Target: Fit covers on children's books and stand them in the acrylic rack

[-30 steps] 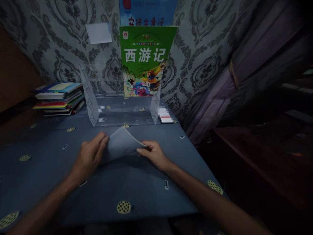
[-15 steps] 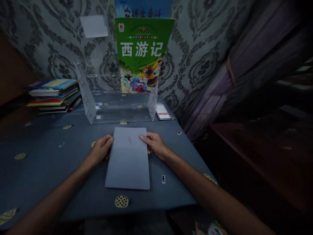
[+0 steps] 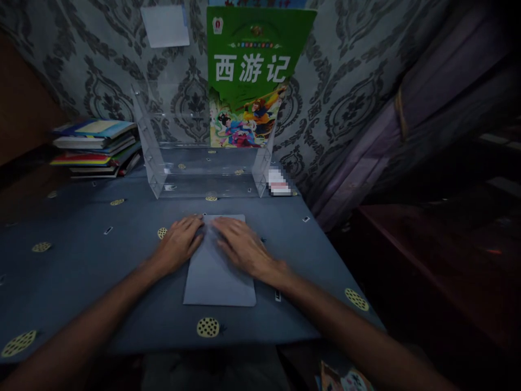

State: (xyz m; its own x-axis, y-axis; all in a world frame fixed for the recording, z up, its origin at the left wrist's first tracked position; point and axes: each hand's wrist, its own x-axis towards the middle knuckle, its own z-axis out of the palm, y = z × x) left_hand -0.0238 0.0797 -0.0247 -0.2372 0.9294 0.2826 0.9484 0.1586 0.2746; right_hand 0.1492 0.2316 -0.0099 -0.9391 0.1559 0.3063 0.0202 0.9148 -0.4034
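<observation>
Item under the hands: a plain, pale blue-grey, thin rectangular notebook (image 3: 220,288), lying flat on the dark blue tablecloth with yellow pineapple prints (image 3: 101,293), its lower edge toward the person. The left hand (image 3: 180,241) lies palm down over the upper left edge, fingers extended together, thumb slightly apart; the right hand (image 3: 240,244) lies across the upper right part, fingers loosely spread, their tips slightly blurred. Neither hand is closed around anything. The paired placement appears to press the cover flat and steady it from both sides; how firmly, the view does not show. Beyond stands a clear acrylic tiered rack (image 3: 207,184), its lower tiers bare at the front. A green illustrated book with white characters (image 3: 248,76) rests upright in its right-hand part, leaning back, presumably so that the cover faces outward; a blue-covered book (image 3: 260,3) shows behind it. At left, a stack of mixed-colour books (image 3: 93,146) lies flat, spines unevenly aligned.
</observation>
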